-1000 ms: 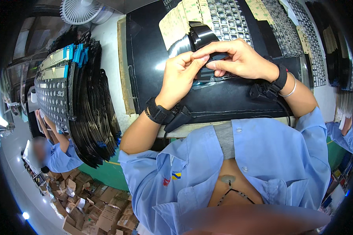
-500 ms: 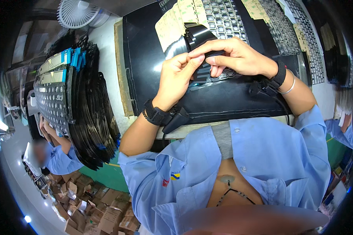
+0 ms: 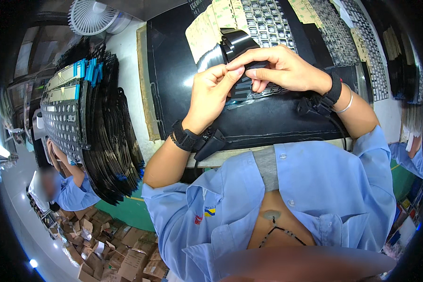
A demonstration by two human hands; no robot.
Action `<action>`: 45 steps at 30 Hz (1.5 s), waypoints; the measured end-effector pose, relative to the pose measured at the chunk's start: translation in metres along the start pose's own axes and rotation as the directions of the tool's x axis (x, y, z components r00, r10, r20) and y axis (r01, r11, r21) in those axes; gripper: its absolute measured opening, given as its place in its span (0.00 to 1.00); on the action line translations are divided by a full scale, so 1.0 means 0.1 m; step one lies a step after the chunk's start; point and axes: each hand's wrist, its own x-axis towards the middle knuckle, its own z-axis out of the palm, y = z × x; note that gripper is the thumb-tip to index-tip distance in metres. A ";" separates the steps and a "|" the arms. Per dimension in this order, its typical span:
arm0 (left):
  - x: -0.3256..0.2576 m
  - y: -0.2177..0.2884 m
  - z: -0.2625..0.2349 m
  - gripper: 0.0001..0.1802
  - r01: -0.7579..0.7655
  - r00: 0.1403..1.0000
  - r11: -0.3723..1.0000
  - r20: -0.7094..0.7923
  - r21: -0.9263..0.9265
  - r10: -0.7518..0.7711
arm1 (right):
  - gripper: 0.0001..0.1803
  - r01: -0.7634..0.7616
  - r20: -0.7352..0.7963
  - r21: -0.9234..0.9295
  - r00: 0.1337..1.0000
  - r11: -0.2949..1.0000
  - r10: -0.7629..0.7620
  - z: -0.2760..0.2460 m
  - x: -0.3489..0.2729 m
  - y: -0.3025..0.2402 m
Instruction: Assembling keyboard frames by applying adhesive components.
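Over the work mat, my left hand [image 3: 207, 96] is closed in a pinch, thumb against fingers, at the near edge of a glossy black film [image 3: 239, 43]. My right hand [image 3: 286, 69] curls over the same film from the right, its index fingertip meeting the left fingertips and its thumb bent below. The film bows upward beyond my fingers; what lies exactly in the pinch is hidden. Beneath both hands is a perforated keyboard sheet [image 3: 270, 23] with rows of key-shaped openings. Pale yellow backing sheets [image 3: 203, 40] fan out at its left.
A black mat [image 3: 174, 103] covers the bench. More perforated sheets [image 3: 334, 42] lie at the far right. A tall stack of black keyboard sheets [image 3: 110, 127] stands at the left, below a white fan [image 3: 93, 18]. A co-worker [image 3: 75, 190] is beyond the stack, near cardboard boxes [image 3: 131, 263].
My hands and the film keep almost the same position. The co-worker at the left has shifted slightly.
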 end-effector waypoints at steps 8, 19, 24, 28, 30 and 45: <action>0.00 -0.03 -0.01 0.12 -0.009 1.000 1.000 0.003 0.011 0.009 | 0.18 0.004 -0.004 -0.022 1.000 1.000 -0.004 0.01 0.00 -0.01; 0.00 -0.02 -0.04 0.10 -0.001 0.998 1.000 0.058 -0.015 0.002 | 0.20 0.034 0.022 -0.056 0.999 0.998 -0.033 0.00 0.00 -0.03; 0.02 -0.01 -0.03 0.10 0.109 0.985 0.939 0.161 -0.325 -0.059 | 0.41 -0.015 0.073 -0.103 0.997 0.995 0.023 -0.05 -0.14 -0.29; 0.11 -0.06 -0.21 0.24 0.308 0.921 0.806 0.370 -0.505 -0.121 | 0.38 -0.042 0.102 -0.277 0.992 0.960 0.072 -0.26 -0.33 -0.84; 0.11 0.13 -0.11 0.23 0.299 0.933 0.810 0.331 -0.504 -0.138 | 0.30 -0.025 0.101 -0.378 0.992 0.926 0.069 -0.44 -0.39 -0.76; 0.57 0.49 0.06 0.18 0.062 0.946 0.637 0.249 -0.769 0.208 | 0.36 -0.400 -0.400 0.228 0.793 0.887 0.460 -0.57 -0.30 -0.35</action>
